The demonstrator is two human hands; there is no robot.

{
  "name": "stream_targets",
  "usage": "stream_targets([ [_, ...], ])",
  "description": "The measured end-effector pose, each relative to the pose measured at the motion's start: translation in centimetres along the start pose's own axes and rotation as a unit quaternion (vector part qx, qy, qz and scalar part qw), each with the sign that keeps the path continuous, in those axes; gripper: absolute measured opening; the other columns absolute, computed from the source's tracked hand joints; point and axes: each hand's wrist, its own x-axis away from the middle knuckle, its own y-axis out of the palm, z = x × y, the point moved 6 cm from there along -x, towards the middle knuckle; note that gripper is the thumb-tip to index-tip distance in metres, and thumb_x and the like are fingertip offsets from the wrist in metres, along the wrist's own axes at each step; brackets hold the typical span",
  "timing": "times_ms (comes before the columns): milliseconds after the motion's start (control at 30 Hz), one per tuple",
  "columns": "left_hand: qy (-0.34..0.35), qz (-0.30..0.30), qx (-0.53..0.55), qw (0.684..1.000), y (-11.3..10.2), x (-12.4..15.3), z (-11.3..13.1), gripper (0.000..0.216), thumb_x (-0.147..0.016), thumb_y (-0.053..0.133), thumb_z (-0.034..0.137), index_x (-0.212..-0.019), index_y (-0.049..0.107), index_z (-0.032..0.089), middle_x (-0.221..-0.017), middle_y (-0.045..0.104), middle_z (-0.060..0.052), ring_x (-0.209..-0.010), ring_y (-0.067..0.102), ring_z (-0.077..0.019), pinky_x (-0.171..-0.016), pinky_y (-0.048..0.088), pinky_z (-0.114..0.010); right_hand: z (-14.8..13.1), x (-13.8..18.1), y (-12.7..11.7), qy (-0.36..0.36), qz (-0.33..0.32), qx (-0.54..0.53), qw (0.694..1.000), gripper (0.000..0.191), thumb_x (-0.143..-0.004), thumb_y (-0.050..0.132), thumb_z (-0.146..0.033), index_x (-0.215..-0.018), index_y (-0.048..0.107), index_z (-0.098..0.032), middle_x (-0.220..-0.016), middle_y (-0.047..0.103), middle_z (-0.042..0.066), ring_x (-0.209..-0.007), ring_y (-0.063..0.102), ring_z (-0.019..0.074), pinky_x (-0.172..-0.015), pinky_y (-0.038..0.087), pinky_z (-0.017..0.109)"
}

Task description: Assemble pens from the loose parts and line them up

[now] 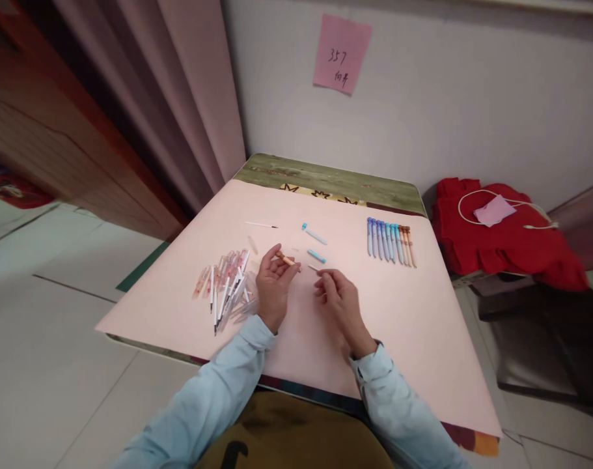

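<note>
Probably light and stiff, the brown pen barrel (289,260) sits above the pink sheet (413,339), pinched in the left hand (273,284), best held mid-length; the right hand (339,296) pinches a slim pale piece (313,267).

The left fingers (269,256) partly hide the orange pen barrel (288,260).

On the sheet (423,352), refills (226,293) lie left, the pen row (388,241) right.
</note>
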Motion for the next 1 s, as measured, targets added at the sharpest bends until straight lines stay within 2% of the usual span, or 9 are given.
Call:
stream_targets([
  [67, 0.066, -0.06, -0.082, 0.993, 0.4, 0.5, 0.5, 0.057, -0.075, 0.074, 0.015, -0.128, 0.056, 0.025, -0.098, 0.065, -0.003, -0.088, 0.067, -0.0148, -0.086, 0.055, -0.033, 1.3, 0.5, 2.2, 0.099, -0.071, -0.175, 0.977, 0.033, -0.089, 0.057, -0.047, -0.101, 0.066, -0.018, -0.084, 0.069, 0.007, -0.075, 0.067, 0.0176, -0.072, 0.055, 0.034],
  [133, 0.121, -0.119, -0.154, 0.973, 0.7, 1.1, 0.8, 0.052, -0.08, 0.069, 0.016, -0.13, 0.057, 0.026, -0.105, 0.064, -0.005, -0.094, 0.066, -0.0162, -0.09, 0.054, -0.035, 2.2, 0.7, 3.5, 0.153, -0.1, -0.289, 0.94, 0.03, -0.082, 0.068, -0.043, -0.097, 0.067, -0.017, -0.09, 0.07, 0.007, -0.085, 0.068, 0.0179, -0.081, 0.055, 0.033],
  [233, 0.176, -0.17, -0.228, 0.942, 1.0, 1.9, 1.1, 0.047, -0.084, 0.063, 0.015, -0.129, 0.059, 0.027, -0.109, 0.064, -0.005, -0.098, 0.064, -0.0172, -0.094, 0.053, -0.038, 3.1, 0.6, 4.0, 0.184, -0.113, -0.36, 0.908, 0.025, -0.075, 0.076, -0.033, -0.093, 0.069, -0.016, -0.095, 0.071, 0.007, -0.091, 0.068, 0.0159, -0.087, 0.054, 0.03],
  [300, 0.174, -0.178, -0.227, 0.942, 1.2, 2.1, 1.0, 0.047, -0.084, 0.063, 0.015, -0.129, 0.059, 0.027, -0.108, 0.064, -0.005, -0.098, 0.065, -0.0173, -0.094, 0.054, -0.038, 3.5, 0.4, 3.9, 0.195, -0.111, -0.368, 0.902, 0.023, -0.072, 0.078, -0.028, -0.089, 0.069, -0.016, -0.093, 0.071, 0.005, -0.088, 0.068, 0.0141, -0.087, 0.055, 0.027],
  [367, 0.136, -0.159, -0.18, 0.961, 1.1, 1.8, 0.8, 0.051, -0.081, 0.067, 0.015, -0.129, 0.059, 0.026, -0.106, 0.065, -0.005, -0.095, 0.066, -0.0174, -0.091, 0.054, -0.037, 3.6, 0.3, 3.7, 0.195, -0.105, -0.359, 0.907, 0.022, -0.07, 0.079, -0.025, -0.088, 0.07, -0.016, -0.091, 0.072, 0.004, -0.087, 0.068, 0.0135, -0.086, 0.055, 0.026],
  [533, 0.001, -0.043, -0.017, 0.999, 0.4, 0.9, -0.2, 0.061, -0.065, 0.079, 0.01, -0.123, 0.062, 0.021, -0.091, 0.067, -0.004, -0.085, 0.068, -0.0164, -0.085, 0.054, -0.031, 3.4, 0.2, 3.4, 0.191, -0.086, -0.321, 0.924, 0.023, -0.069, 0.08, -0.028, -0.086, 0.069, -0.017, -0.084, 0.073, 0.003, -0.082, 0.069, 0.0136, -0.079, 0.058, 0.025],
  [633, -0.055, -0.005, 0.038, 0.998, 0.1, 0.9, -0.6, 0.064, -0.062, 0.081, 0.009, -0.121, 0.06, 0.02, -0.086, 0.068, -0.003, -0.081, 0.069, -0.0156, -0.084, 0.053, -0.031, 3.1, 0.2, 3.2, 0.187, -0.08, -0.308, 0.929, 0.025, -0.069, 0.081, -0.03, -0.086, 0.069, -0.016, -0.081, 0.072, 0.002, -0.077, 0.069, 0.0114, -0.074, 0.058, 0.02],
  [833, -0.169, 0.008, 0.144, 0.975, 0.0, 1.6, -1.2, 0.058, -0.064, 0.079, 0.009, -0.116, 0.055, 0.02, -0.081, 0.068, 0.0, -0.078, 0.069, -0.0138, -0.085, 0.052, -0.032, 2.5, -0.2, 2.6, 0.172, -0.074, -0.308, 0.933, 0.027, -0.069, 0.081, -0.033, -0.085, 0.068, -0.016, -0.077, 0.071, 0.002, -0.069, 0.067, 0.0111, -0.065, 0.057, 0.021],
  [1000, -0.19, 0.019, 0.172, 0.966, 0.1, 1.8, -1.3, 0.055, -0.065, 0.077, 0.005, -0.113, 0.054, 0.02, -0.079, 0.068, 0.002, -0.077, 0.069, -0.013, -0.084, 0.053, -0.03, 2.7, -0.3, 2.5, 0.173, -0.066, -0.312, 0.932, 0.03, -0.069, 0.081, -0.034, -0.089, 0.068, -0.016, -0.077, 0.071, 0.003, -0.067, 0.066, 0.0107, -0.063, 0.055, 0.021],
])
